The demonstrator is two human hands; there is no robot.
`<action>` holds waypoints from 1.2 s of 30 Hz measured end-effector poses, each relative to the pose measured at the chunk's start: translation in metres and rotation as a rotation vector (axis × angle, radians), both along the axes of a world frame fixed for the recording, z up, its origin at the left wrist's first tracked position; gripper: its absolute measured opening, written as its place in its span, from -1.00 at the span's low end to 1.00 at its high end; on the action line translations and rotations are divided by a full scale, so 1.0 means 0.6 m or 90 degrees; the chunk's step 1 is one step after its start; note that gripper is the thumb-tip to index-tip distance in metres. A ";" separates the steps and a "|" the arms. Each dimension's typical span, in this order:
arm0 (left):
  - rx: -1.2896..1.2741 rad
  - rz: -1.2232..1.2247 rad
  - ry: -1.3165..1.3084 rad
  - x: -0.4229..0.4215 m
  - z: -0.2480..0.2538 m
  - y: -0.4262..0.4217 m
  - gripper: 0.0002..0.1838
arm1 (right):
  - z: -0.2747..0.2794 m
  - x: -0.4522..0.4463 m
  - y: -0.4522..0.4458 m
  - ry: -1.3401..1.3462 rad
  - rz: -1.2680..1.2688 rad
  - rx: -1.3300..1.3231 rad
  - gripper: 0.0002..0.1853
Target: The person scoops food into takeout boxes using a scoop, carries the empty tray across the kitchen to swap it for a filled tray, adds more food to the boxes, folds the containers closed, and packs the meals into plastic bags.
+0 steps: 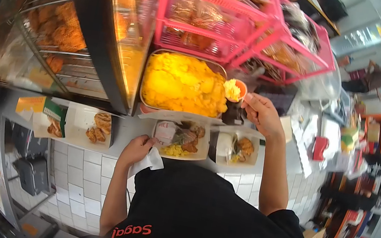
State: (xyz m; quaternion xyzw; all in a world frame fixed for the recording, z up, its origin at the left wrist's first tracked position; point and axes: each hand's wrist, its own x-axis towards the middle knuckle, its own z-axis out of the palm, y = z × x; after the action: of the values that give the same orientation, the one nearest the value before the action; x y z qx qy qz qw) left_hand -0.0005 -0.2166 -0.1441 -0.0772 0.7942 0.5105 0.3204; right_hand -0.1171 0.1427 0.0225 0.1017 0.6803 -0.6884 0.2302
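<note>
My right hand [261, 114] grips a small orange cup [242, 88] by its side, with crumbly yellow food [231, 89] showing in its mouth. The cup is at the right edge of a metal tray [142, 95] heaped with soft yellow food [181, 84]. My left hand [137, 148] is closed on a white cloth or paper napkin [148, 161], beside the left edge of an open paper food box [202, 144]. Inside that box lie a printed wrapped packet [165, 132], fried chicken pieces [191, 144] and some yellow food [174, 151].
Another open box [253, 155] with chicken stands to the right. Two more food boxes [75, 124] [39, 110] sit left. Pink baskets [203, 45] rise behind the tray. A glass warming cabinet [56, 39] with fried chicken stands left. People [373, 80] are at far right.
</note>
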 end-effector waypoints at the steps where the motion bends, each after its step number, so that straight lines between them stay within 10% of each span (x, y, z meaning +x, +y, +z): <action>1: 0.000 -0.025 -0.002 0.002 0.005 0.002 -0.50 | 0.011 0.019 0.011 0.042 -0.008 -0.026 -0.68; 8: -0.001 -0.097 0.021 0.011 0.024 -0.016 -0.48 | 0.088 0.230 0.084 0.081 -0.154 0.184 -0.65; 15: -0.073 -0.422 0.100 -0.016 0.158 0.037 -0.62 | -0.044 0.385 0.124 -0.054 -0.299 0.191 -0.67; 21: 0.016 -0.730 0.258 -0.038 0.112 0.308 -0.65 | -0.143 0.402 0.116 -0.041 -0.363 0.255 -0.68; 25: -0.183 -0.971 0.128 -0.050 0.093 0.426 -0.59 | -0.220 0.416 0.100 0.353 -0.177 0.814 -0.83; 36: 0.035 -0.543 -0.036 -0.041 0.090 0.412 -0.46 | -0.225 0.425 0.111 0.408 -0.181 0.795 -0.91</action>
State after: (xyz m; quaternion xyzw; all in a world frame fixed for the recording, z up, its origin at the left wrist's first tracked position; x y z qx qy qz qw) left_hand -0.0250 0.0307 -0.0902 0.2524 0.7322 0.3507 0.5264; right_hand 0.1382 0.2094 -0.1125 0.0948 0.9617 -0.1895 -0.1741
